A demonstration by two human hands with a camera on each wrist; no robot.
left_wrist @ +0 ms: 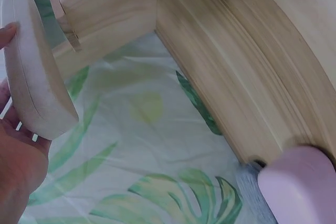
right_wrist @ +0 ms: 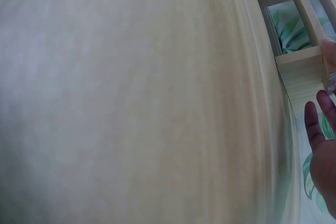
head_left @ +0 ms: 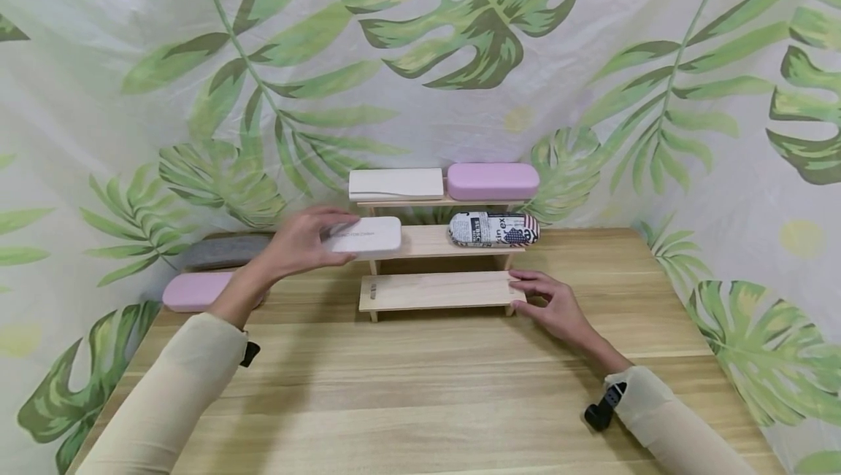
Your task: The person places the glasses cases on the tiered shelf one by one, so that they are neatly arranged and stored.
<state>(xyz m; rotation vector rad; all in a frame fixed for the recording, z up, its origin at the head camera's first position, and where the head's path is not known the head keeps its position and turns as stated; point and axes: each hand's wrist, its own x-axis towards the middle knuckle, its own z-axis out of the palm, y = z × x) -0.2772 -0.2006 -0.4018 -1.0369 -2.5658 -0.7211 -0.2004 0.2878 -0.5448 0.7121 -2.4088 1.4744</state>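
Note:
My left hand [head_left: 305, 239] grips a white glasses case [head_left: 371, 234] by its left end, in front of the left part of the middle step of a wooden tiered rack [head_left: 427, 291]. In the left wrist view the thumb and fingers lie on opposite sides of this case [left_wrist: 39, 72]. At the right end of the lowest step, my right hand [head_left: 555, 307] holds the rack's edge between thumb and fingers. A newsprint-patterned glasses case [head_left: 494, 230] lies on the middle step's right half. On the top step are a white flap case [head_left: 396, 184] and a pink case [head_left: 493, 181].
Left of the rack, another pink case [head_left: 200, 291] lies on the wooden table [head_left: 420, 395], partly behind my left forearm. A grey case [head_left: 223, 251] sits behind it. A leaf-patterned cloth [head_left: 460, 110] hangs behind and beside the table.

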